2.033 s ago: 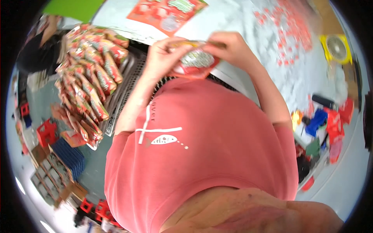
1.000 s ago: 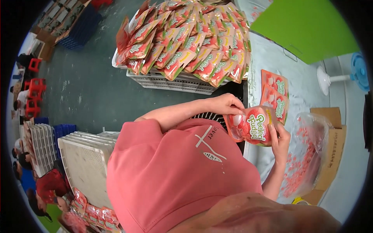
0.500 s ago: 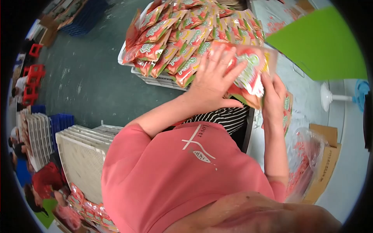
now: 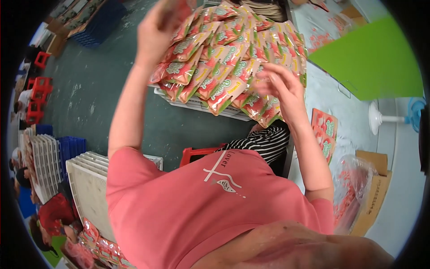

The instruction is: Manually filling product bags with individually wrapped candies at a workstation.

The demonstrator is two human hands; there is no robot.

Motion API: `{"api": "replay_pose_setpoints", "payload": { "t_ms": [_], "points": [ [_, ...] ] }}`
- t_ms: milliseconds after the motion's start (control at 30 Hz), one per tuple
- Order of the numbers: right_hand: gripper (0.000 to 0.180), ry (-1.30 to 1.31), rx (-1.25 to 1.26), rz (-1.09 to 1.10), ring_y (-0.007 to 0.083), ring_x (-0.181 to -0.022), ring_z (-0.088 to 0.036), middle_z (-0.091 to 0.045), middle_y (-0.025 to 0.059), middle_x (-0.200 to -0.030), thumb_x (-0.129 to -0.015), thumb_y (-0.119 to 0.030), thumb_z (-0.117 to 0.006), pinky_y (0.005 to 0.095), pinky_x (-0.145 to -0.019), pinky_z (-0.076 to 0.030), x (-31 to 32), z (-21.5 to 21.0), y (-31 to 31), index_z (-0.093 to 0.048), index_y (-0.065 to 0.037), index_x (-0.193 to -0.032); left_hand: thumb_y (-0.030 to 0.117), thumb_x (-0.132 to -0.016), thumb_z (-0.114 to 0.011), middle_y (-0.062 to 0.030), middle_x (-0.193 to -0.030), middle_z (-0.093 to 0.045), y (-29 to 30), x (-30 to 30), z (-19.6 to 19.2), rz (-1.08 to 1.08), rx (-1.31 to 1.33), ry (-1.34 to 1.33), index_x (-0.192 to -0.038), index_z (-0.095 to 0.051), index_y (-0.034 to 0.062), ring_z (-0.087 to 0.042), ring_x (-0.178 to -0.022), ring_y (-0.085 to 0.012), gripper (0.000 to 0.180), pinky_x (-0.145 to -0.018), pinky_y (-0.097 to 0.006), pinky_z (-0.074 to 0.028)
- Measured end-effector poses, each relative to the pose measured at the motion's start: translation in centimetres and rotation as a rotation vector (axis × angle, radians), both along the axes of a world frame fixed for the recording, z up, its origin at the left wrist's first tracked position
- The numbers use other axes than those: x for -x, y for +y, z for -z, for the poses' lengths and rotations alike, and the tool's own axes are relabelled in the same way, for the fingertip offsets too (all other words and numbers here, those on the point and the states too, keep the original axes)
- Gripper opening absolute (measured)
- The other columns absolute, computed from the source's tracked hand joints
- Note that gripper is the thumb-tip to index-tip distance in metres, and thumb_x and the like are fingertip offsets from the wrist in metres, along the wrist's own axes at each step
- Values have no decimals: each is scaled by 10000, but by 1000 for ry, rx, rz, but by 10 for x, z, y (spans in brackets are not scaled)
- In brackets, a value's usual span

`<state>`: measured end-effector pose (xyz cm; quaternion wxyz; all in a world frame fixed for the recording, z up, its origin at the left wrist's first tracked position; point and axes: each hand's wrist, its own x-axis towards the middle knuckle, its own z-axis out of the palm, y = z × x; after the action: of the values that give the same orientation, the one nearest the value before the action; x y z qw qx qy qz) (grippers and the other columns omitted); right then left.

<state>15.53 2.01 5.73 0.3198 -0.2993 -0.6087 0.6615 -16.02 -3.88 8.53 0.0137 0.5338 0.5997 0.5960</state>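
A heap of red and tan snack pouches [image 4: 224, 58] with green edges fills a white plastic crate [image 4: 201, 106] in front of me. My left hand [image 4: 160, 29] is at the far left end of the heap, against the red pouches there. Its fingers are smeared by motion, so I cannot see whether they grip one. Over the right side of the heap is my right hand [image 4: 283, 85], its fingers apart and slightly bent, with nothing visible in them.
To the right runs a worktable carrying two flat pouches [image 4: 324, 134], a cardboard box [image 4: 374, 188] with clear plastic, and a green board [image 4: 367, 58]. White crates [image 4: 92, 179] stack at left. A red stool [image 4: 192, 154] stands beyond my body. People sit at the far left.
The pouch that both hands held has left my right hand. My left hand has swung to the far left of the heap. The right hand has shifted left, over the pouches.
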Motion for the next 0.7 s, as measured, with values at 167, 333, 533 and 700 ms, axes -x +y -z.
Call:
{"api": "replay_pose_setpoints", "payload": {
  "t_ms": [167, 333, 533, 700],
  "points": [
    [305, -167, 157, -9, 188, -849, -706, -681, 105, -1065, -1017, -153, -512, 289, -762, -573, -46, 54, -15, -583, -2, -1272, 1, -929, -580, -19, -1242, -632, 13, 165, 49, 15, 73, -165, -1346, -554, 58, -599, -1098, -133, 421, -909, -279, -482],
    [269, -216, 251, 6, 175, -837, -701, -684, 108, -1013, -1012, -141, -522, 275, -740, -578, -70, 85, -34, -604, 2, -1225, -30, -912, -563, -38, -1248, -656, 47, 233, 171, 70, 235, -94, -1341, -568, 62, -591, -1149, -141, 439, -1022, -278, -435],
    [268, -257, 308, 100, 181, -831, -701, -686, 110, -1008, -1007, -154, -538, 278, -720, -576, -97, 98, -59, -606, -6, -1219, 35, -911, -547, -78, -1359, -588, 78, 169, 194, 160, 407, -151, -1367, -538, 27, -517, -1267, -177, 457, -1102, -292, -362],
    [264, -244, 377, 128, 186, -821, -701, -687, 114, -996, -1001, -157, -548, 284, -713, -577, -105, 120, -63, -600, -2, -1208, 466, -966, -570, -92, -1489, -446, 61, 153, 168, 249, 618, -326, -1485, -400, 64, -369, -1388, -221, 678, -1157, -351, -270]
  ]
}}
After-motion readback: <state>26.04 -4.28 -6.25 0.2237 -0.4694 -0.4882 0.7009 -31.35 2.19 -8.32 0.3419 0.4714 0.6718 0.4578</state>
